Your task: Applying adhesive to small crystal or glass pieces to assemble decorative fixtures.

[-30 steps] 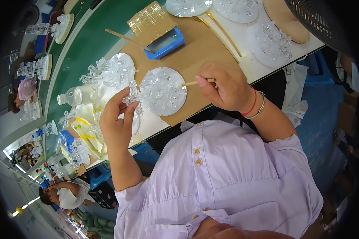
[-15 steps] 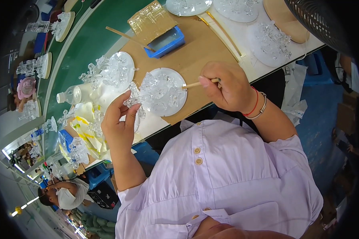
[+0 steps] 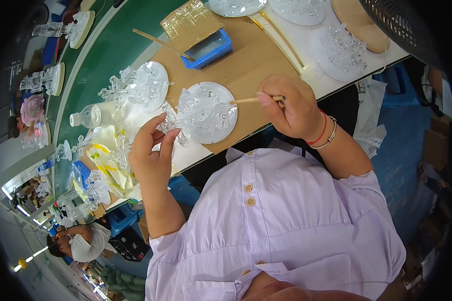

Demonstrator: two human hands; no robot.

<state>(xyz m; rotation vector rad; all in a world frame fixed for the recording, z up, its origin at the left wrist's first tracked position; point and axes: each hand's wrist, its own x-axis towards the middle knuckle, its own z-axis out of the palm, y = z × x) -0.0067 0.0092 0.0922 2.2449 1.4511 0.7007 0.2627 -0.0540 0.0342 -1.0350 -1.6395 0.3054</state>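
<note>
At the near edge of the brown tabletop [image 3: 256, 60], a small clear glass ornament [image 3: 172, 122] is pinched between the fingers of the left hand [image 3: 150, 155], just left of a round clear plate [image 3: 206, 113] bearing glass figures. A thin wooden stick [image 3: 248, 100] is gripped in the closed right hand [image 3: 292, 108], its tip over the plate. A blue tray [image 3: 207, 49] lies farther off.
</note>
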